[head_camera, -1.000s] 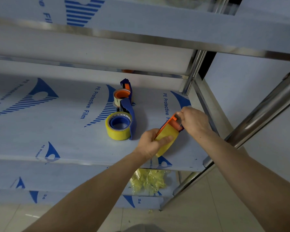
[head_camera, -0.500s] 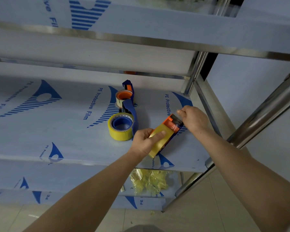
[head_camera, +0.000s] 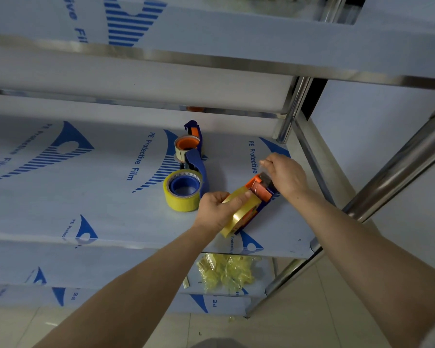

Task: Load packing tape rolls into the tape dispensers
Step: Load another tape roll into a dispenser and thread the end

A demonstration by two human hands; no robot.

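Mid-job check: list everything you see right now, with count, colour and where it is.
held tape roll: 1, yellow, on the held dispenser, above the middle shelf's front right
held dispenser: 1, orange and blue, between both hands
loose tape roll: 1, yellow with blue core, flat on the middle shelf
second dispenser: 1, blue, just behind the loose tape roll, carrying a pale roll on an orange hub
crumpled film: 1 wad, yellow, lower shelf
shelves: several tiers, steel under white-and-blue film
left hand: grips the held tape roll
right hand: at the held dispenser's orange end, seemingly pinching the tape's loose end
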